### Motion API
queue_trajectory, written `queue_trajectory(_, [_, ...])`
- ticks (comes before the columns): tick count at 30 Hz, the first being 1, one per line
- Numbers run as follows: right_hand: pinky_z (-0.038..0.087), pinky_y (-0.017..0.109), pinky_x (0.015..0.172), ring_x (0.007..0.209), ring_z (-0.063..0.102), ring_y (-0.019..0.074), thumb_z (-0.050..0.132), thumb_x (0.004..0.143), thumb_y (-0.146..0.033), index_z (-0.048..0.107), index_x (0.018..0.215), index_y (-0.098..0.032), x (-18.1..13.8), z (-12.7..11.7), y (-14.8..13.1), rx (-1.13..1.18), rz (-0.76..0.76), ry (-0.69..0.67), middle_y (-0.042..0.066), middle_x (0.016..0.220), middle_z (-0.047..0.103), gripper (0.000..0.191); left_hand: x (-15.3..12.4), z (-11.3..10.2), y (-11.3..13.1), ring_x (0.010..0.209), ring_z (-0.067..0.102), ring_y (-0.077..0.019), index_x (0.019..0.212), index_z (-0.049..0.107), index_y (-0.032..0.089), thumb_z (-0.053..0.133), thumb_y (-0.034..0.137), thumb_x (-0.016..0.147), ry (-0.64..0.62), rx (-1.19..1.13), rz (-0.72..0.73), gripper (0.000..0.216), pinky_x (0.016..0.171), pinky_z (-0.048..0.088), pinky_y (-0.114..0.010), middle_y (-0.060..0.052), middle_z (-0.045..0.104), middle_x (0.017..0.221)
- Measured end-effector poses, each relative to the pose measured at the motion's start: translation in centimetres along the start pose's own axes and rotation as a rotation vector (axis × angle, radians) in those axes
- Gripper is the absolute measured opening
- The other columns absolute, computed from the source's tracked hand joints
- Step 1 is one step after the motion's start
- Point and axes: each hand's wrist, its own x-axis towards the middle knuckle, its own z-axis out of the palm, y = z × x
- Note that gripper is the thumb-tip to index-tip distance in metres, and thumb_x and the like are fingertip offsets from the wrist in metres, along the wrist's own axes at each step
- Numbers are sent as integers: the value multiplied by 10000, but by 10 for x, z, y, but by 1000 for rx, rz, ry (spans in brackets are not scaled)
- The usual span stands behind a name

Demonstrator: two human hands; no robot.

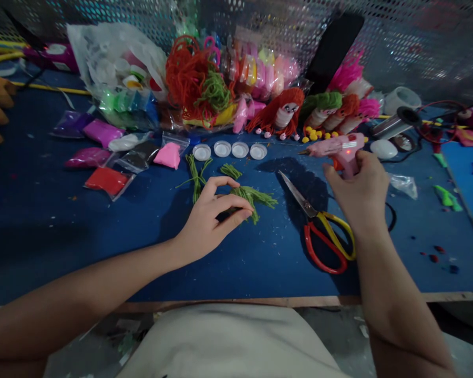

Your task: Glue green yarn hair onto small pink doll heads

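Green yarn (pixel 261 196), likely light, limp, best held mid-length; beyond the table's front edge (pixel 240 302), my left hand (pixel 216 215) seemingly pinches it; my right hand (pixel 360 194) holds a glue gun (pixel 331 146).

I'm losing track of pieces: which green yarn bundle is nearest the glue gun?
The rightmost bundle, touching your left hand; the small bundle and leftmost bundle lie farther from the glue gun.

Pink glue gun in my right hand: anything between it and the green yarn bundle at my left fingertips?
Yes, the red-and-yellow-handled metal scissors lie on the tabletop, tip between glue gun and yarn bundle.
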Motion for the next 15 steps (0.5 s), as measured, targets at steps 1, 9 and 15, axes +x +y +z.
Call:
queue_trajectory(1, [473,519,902,966,617,348,742,757,-348,616,1097,-156,5,3,8,-40,6,-6,187,1036,670,410,0,0,0,1176,600,-222,945,735,218,640,236,960,-16,-21,-22,97,777,588,-283,-82,545,1165])
queue_trajectory(9, [441,527,958,999,607,298,724,876,-286,731,991,-232,-12,-3,-15,64,-479,209,105,1005,661,127,-3,3,-1,899,616,-122,960,730,224,632,326,969,-63,-218,-165,142,640,541,-211,-73,516,1208])
queue_trajectory(15, [435,384,838,949,540,222,806,820,-179,762,952,-313,-59,-17,-66,371,-1020,-6,6,778,650,193,-1,4,2,871,602,-117,932,719,198,635,311,961,-106,-219,-155,145,689,544,-236,-74,514,1183])
